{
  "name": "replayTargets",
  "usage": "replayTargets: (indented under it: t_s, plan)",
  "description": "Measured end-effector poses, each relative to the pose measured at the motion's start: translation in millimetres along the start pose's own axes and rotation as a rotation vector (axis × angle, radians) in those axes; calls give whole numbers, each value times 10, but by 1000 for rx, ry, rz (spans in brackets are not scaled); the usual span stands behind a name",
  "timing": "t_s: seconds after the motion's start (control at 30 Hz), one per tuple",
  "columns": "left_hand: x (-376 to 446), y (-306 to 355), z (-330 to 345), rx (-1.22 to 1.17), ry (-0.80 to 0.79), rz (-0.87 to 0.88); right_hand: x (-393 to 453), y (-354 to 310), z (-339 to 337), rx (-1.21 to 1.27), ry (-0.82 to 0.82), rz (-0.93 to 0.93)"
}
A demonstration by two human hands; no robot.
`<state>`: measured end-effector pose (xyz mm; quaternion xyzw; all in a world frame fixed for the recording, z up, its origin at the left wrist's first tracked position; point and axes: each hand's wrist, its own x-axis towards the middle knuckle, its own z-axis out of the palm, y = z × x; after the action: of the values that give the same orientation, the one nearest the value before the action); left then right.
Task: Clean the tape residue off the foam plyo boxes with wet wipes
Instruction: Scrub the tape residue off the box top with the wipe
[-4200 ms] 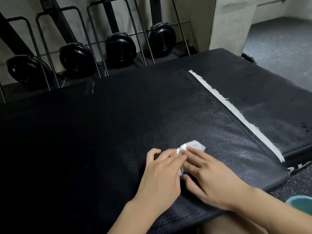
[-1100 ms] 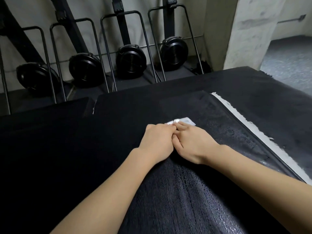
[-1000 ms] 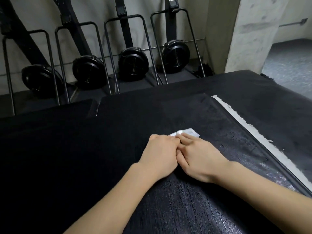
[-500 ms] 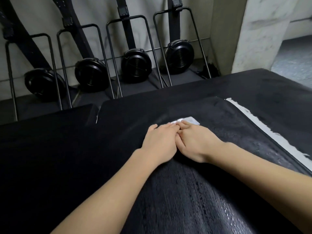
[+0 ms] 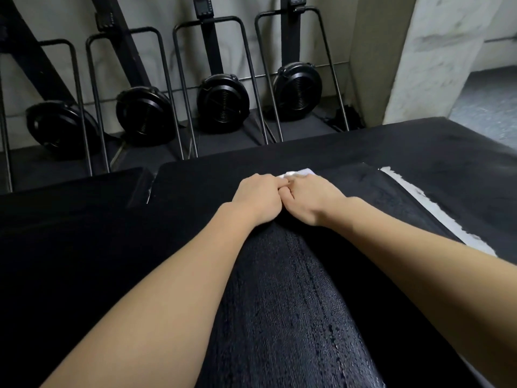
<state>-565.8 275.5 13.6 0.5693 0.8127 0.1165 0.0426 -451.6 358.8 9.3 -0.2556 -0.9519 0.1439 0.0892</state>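
We look down along two bare forearms reaching forward over a black foam plyo box [image 5: 279, 317]. Our left hand [image 5: 258, 198] and right hand [image 5: 310, 198] sit side by side, knuckles touching, fingers curled down onto a white wet wipe [image 5: 300, 172]. Only the wipe's far edge shows beyond the fingertips, pressed against the box's top near its far edge. The surface between our arms glistens wet. To the right, a ragged white strip of tape residue [image 5: 436, 208] runs along a seam. Beyond the box, four black rowing machines [image 5: 222, 103] stand upright against a pale wall, with a concrete pillar [image 5: 425, 57] at right.
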Motion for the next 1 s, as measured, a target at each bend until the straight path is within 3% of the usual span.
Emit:
replayTargets:
  t_s: [0.1, 0.57, 0.7, 0.9, 1.0]
  plan:
    - [-344, 202, -49, 87, 18, 42, -407, -96, -96, 3, 6, -77]
    - [-3052, 1331, 46, -14, -44, 114, -3263, -798, -95, -108, -84, -182]
    - [-3742, 1553, 121, -32, -44, 118, -3936, -972, -9, -217, 46, -276]
    - [-4482, 1837, 213, 47, -44, 161, -4758, -1192, -12, -90, 53, -315]
    - [-4734, 1919, 314, 111, -34, 206, -5024, -1162, 71, -147, 23, -362]
